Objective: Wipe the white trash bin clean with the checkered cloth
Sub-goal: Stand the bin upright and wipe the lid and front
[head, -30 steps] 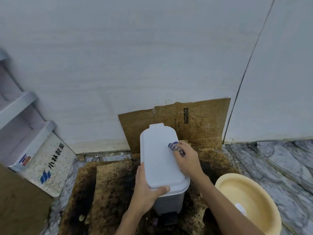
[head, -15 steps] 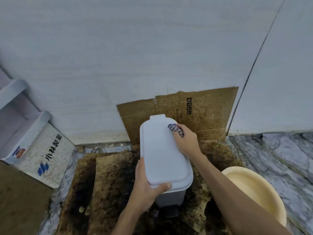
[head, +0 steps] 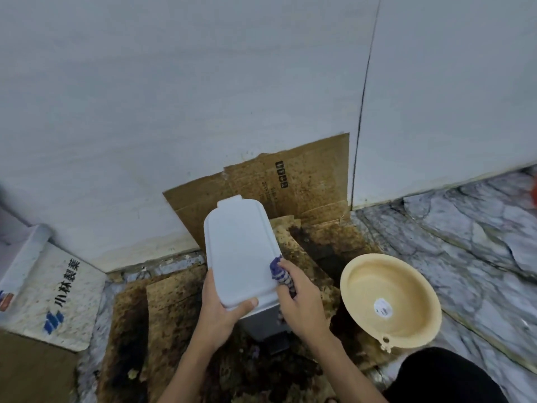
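Note:
The white trash bin (head: 238, 251) stands on stained cardboard near the wall, its flat lid shut and its grey body showing below the lid. My left hand (head: 222, 309) grips the lid's near edge, thumb on top. My right hand (head: 299, 303) holds the bunched blue-and-white checkered cloth (head: 279, 273) against the lid's right edge, near the front corner. Most of the cloth is hidden inside my fist.
A beige plastic basin (head: 390, 298) sits on the marble floor (head: 479, 257) right of the bin. Dirty cardboard (head: 279, 184) leans on the wall behind it. A white printed box (head: 55, 295) lies at left under a white shelf. My dark-clothed knee (head: 444, 376) is at bottom right.
My right hand has slid the cloth from the far part of the lid's right side back to its near right edge. The left hand still grips the front; the camera has tilted down.

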`<state>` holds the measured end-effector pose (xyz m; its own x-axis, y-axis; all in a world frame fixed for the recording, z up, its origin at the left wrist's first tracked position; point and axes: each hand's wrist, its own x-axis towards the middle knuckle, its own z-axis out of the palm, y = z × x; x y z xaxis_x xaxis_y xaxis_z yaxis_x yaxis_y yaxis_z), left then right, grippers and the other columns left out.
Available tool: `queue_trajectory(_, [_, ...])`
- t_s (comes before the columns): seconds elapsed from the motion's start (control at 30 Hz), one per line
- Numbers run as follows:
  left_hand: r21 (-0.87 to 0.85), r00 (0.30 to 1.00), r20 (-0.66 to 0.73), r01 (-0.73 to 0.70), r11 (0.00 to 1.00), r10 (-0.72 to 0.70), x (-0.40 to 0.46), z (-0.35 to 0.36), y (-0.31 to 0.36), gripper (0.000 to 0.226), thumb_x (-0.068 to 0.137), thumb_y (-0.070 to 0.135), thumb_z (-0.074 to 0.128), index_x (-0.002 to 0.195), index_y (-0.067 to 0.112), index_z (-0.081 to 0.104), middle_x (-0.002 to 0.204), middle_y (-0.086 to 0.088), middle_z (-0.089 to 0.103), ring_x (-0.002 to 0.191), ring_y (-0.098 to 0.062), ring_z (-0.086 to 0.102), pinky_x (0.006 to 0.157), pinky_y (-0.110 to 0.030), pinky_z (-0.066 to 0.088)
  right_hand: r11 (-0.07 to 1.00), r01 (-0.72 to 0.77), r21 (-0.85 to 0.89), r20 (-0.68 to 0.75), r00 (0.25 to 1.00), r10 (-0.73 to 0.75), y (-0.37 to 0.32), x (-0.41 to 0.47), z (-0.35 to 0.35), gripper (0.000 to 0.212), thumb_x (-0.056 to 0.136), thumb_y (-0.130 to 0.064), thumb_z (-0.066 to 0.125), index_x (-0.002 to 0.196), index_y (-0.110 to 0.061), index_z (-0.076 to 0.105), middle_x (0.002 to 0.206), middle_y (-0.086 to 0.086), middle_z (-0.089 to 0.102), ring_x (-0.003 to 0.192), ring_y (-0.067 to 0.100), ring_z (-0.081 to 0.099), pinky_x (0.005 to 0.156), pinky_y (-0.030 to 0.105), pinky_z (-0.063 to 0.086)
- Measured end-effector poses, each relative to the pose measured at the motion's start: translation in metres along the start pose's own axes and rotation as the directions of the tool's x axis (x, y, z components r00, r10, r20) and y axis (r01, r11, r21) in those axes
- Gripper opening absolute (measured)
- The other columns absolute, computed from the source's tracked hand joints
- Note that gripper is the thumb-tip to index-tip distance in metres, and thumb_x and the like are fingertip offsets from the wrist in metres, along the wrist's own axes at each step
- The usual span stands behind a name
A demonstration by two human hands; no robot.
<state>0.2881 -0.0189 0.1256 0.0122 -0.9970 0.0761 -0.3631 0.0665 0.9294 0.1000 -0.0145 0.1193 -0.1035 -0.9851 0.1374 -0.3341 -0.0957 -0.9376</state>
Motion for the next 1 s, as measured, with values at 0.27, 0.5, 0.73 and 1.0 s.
queue_trajectory(0.27, [0.024,0.997,0.026,0.065,0.998,-0.066,-0.001,0.000,0.003,0.094,0.069,0.028,0.092,0.145,0.035,0.038,0.141,0.015,0.053,0.131,-0.007,0.052,0.105,-0.036,0.044,0.993,0.028,0.112,-0.039,0.999,-0.024,0.002,-0.032,0.005,0.040,0.095,-0.013,0.051,0.131,-0.030,0.054,0.137,-0.020,0.052,0.129,-0.007,0.045,0.107,0.014,0.035])
queue_trajectory(0.5, [0.106,0.994,0.066,0.078,0.991,-0.086,-0.002,-0.001,0.013,0.091,0.069,0.037,0.091,0.143,0.035,0.038,0.138,0.018,0.055,0.127,-0.002,0.053,0.103,-0.030,0.043,0.996,0.030,0.078,0.063,0.997,-0.035,-0.001,-0.053,0.012,0.042,0.094,-0.016,0.049,0.136,-0.020,0.055,0.146,-0.015,0.045,0.137,-0.007,0.034,0.115,0.018,0.028])
queue_trajectory(0.73, [0.144,0.960,-0.003,0.279,0.950,-0.281,-0.013,-0.018,0.017,0.061,0.081,0.049,0.076,0.133,0.038,0.048,0.134,0.014,0.057,0.120,-0.009,0.055,0.105,-0.032,0.042,0.998,0.061,-0.011,0.236,0.970,-0.056,-0.017,-0.062,0.020,0.044,0.093,-0.019,0.049,0.136,-0.018,0.054,0.147,-0.015,0.046,0.138,-0.007,0.033,0.116,0.019,0.026])
queue_trajectory(1.0, [-0.028,0.846,-0.111,0.521,0.853,-0.521,-0.028,-0.022,0.025,0.060,0.092,0.039,0.067,0.146,0.021,0.048,0.135,0.001,0.054,0.104,-0.019,0.058,0.085,-0.038,0.054,0.929,-0.250,0.273,0.058,0.968,0.243,-0.033,-0.054,0.010,0.025,0.100,-0.021,0.048,0.106,-0.039,0.064,0.094,-0.006,0.070,0.084,0.006,0.065,0.079,0.020,0.050])
